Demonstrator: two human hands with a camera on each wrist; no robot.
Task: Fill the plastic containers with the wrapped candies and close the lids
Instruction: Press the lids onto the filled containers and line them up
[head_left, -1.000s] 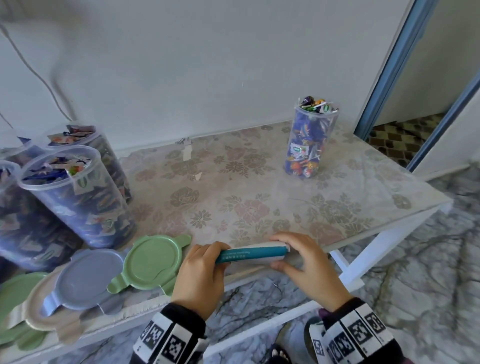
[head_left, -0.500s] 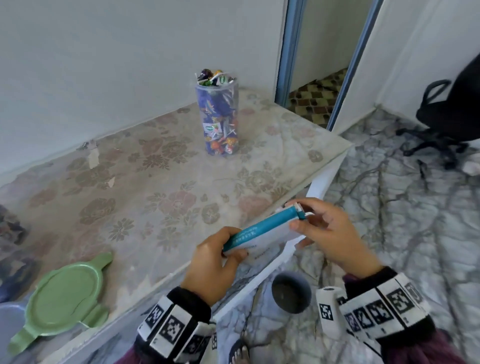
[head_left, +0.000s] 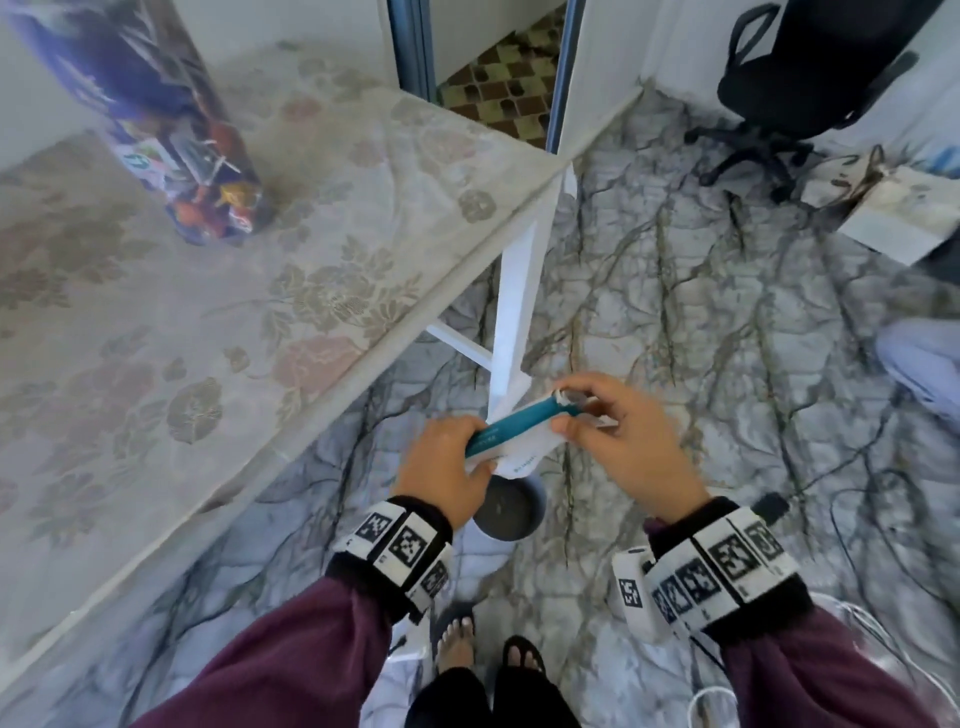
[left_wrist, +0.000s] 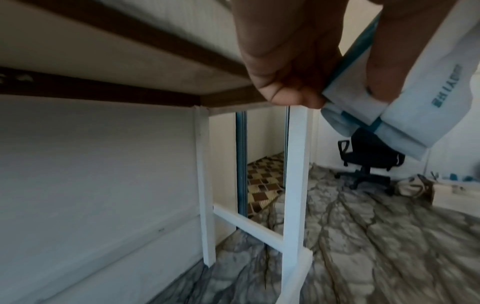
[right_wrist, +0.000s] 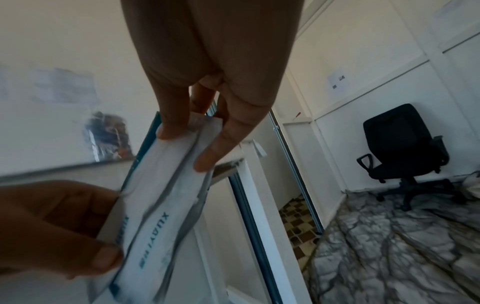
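Note:
A white and teal packet (head_left: 519, 434) hangs over the floor, just off the table's front edge. My left hand (head_left: 475, 452) grips its lower left end, thumb on top (left_wrist: 324, 82). My right hand (head_left: 566, 413) pinches the upper right end of the packet (right_wrist: 166, 195) between thumb and fingers (right_wrist: 192, 144). A clear plastic container (head_left: 171, 140) full of wrapped candies stands open on the flowered table (head_left: 311, 249) at the far left, away from both hands. It shows as a blur in the right wrist view (right_wrist: 109, 139).
A grey round tub (head_left: 511, 506) sits on the marbled floor right under the packet. The white table leg (head_left: 514, 322) stands just behind the hands. A black office chair (head_left: 810, 67) and a paper bag (head_left: 904, 208) are at the far right. My sandalled feet (head_left: 488, 654) are below.
Both hands have carried the packet from the table's front edge out to the right, over the floor. The view swung right, so the lids and the other containers have left the frame.

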